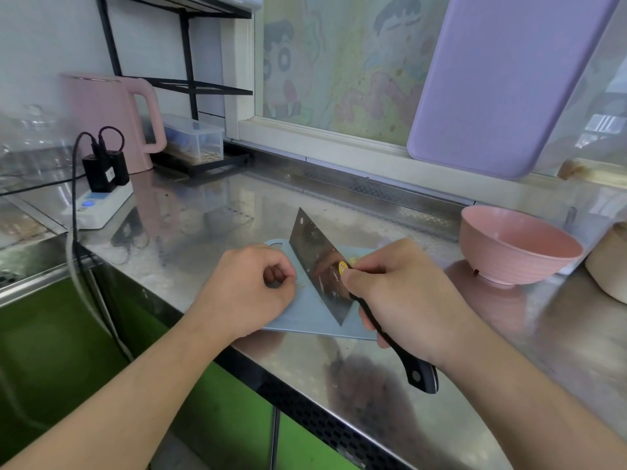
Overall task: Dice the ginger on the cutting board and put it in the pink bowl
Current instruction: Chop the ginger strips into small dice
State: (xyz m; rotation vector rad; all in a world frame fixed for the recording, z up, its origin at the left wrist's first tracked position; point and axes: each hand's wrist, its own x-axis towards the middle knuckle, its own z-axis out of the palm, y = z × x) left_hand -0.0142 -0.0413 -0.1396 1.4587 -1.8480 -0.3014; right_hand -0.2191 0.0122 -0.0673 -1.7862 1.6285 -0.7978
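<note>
Pale ginger (303, 284) lies on the blue cutting board (305, 320), mostly hidden, probably under my curled left hand (252, 290). My right hand (400, 296) grips the cleaver (322, 266). I should keep my knuckles against the blade and chop finely; the pink bowl (515, 244) waits to the right.

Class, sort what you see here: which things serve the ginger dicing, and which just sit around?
In use: cleaver, right hand, left hand, cutting board, ginger, pink bowl.
Lying about: kettle, power strip, purple board, clear box.
</note>
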